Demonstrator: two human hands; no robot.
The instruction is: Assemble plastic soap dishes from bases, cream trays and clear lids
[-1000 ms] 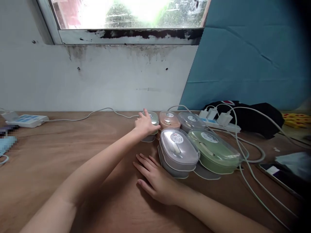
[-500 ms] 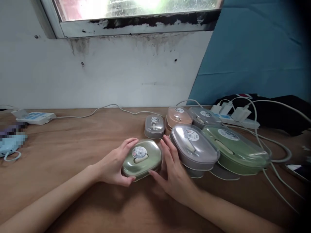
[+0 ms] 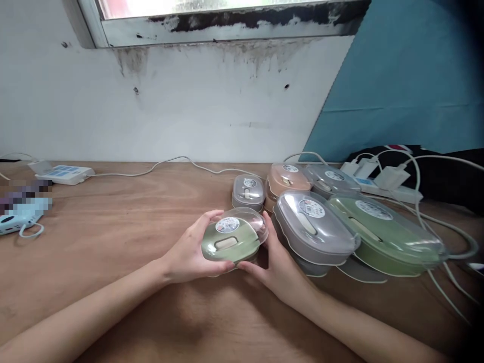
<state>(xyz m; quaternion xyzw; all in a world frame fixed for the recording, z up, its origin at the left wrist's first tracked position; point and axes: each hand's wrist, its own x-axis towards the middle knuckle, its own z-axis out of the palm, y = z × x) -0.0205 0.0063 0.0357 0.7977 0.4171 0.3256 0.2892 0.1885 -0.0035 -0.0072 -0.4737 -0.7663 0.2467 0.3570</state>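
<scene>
A small green lunch box (image 3: 242, 244) with a clear lid, a round sticker and a pale oblong piece on top is between my hands at the table's middle. My left hand (image 3: 192, 249) grips its left end, thumb along the near edge. Around the right end curls my right hand (image 3: 278, 267), its thumb tip close to the left one. A larger grey lunch box (image 3: 313, 227) stands just right of my right hand. Behind the green box sits a small grey box (image 3: 248, 192). The underside of the held box is mostly hidden.
A peach box (image 3: 289, 179), a blue-grey box (image 3: 331, 182) and a large green box (image 3: 389, 237) crowd the right side. Beyond them lie a power strip (image 3: 401, 191) with chargers and looping white cables. A light-blue device (image 3: 22, 217) and another power strip (image 3: 66, 174) are at left.
The small green box now tilts more, and its clear lid stands out more at the right end. Both thumbs have come closer together at the near edge. The whole view has shifted slightly.
</scene>
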